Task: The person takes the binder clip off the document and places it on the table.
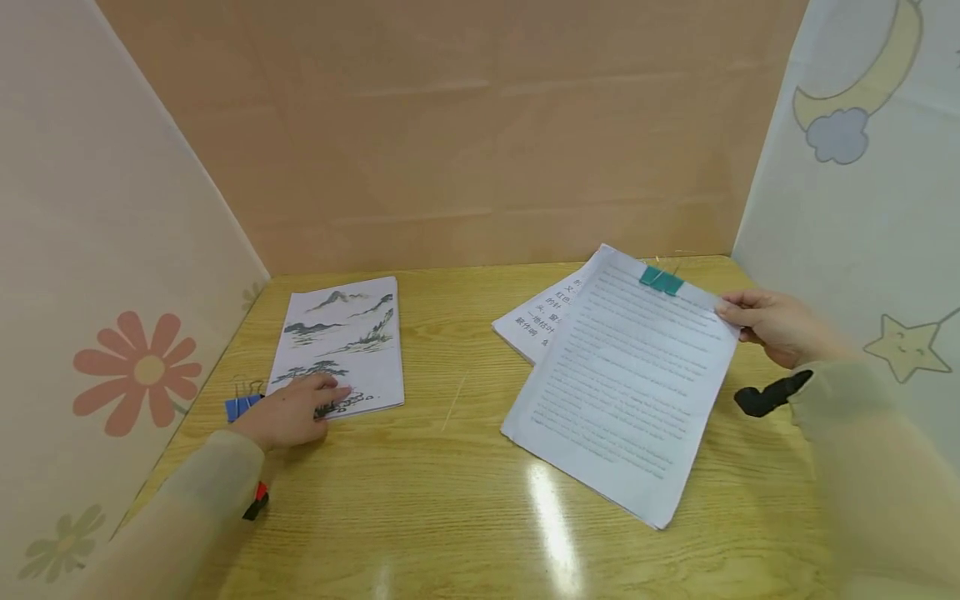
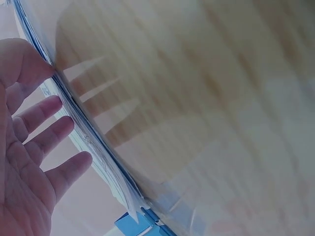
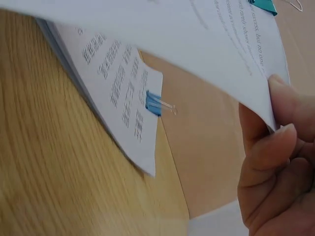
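My right hand (image 1: 776, 323) pinches the upper right edge of a stack of sheets (image 1: 615, 392) printed with lines of small text. A teal binder clip (image 1: 662, 280) sits on that stack's top edge. The stack is tilted and partly covers sheets with Chinese characters (image 1: 540, 321); the right wrist view shows a blue binder clip (image 3: 153, 103) on those. At the left, my left hand (image 1: 288, 410) rests at the near edge of a stack bearing an ink landscape (image 1: 345, 312), its fingers spread and nearly straight. Beside that hand, a blue binder clip (image 1: 238, 408) holds the landscape stack's left side.
The glossy wooden table (image 1: 420, 500) runs back to a tan wall (image 1: 480, 133). White side panels with printed flowers (image 1: 142, 371) and a moon (image 1: 877, 75) bound it left and right.
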`<state>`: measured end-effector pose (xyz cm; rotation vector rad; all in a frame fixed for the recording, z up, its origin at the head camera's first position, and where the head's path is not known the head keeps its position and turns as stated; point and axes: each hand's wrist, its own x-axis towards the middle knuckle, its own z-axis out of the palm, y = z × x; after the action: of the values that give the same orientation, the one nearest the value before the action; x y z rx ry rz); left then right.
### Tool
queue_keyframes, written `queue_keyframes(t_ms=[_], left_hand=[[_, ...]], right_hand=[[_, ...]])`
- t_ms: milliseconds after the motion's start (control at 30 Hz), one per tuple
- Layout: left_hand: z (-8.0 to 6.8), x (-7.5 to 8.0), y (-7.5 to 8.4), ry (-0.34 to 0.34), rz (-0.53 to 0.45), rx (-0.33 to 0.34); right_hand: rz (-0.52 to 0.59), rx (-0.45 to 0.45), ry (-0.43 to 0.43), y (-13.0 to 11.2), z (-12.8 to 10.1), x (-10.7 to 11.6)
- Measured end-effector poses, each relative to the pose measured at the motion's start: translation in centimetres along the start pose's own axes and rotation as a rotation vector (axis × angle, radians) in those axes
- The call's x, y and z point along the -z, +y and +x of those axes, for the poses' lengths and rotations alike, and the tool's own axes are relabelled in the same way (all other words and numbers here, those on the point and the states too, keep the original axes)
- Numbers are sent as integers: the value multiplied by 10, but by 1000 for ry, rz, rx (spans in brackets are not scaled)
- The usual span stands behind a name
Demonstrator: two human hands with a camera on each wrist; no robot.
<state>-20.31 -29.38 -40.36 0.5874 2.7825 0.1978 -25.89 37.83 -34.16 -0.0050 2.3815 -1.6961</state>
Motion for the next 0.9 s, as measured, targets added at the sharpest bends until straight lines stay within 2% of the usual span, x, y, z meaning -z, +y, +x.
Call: queue_keyframes(t_ms=[300, 567, 700, 900], left_hand=[[6, 0, -7, 8, 32, -53], [14, 3, -22, 10, 54, -56], [12, 6, -29, 14, 82, -25], [11, 11, -27, -20, 84, 59]], right_hand=[[-45, 13, -105, -29, 22, -53], [-51, 38, -149, -40, 31, -85], [-59, 42, -173, -46, 35, -100], [-89, 73, -189, -54, 36, -119]])
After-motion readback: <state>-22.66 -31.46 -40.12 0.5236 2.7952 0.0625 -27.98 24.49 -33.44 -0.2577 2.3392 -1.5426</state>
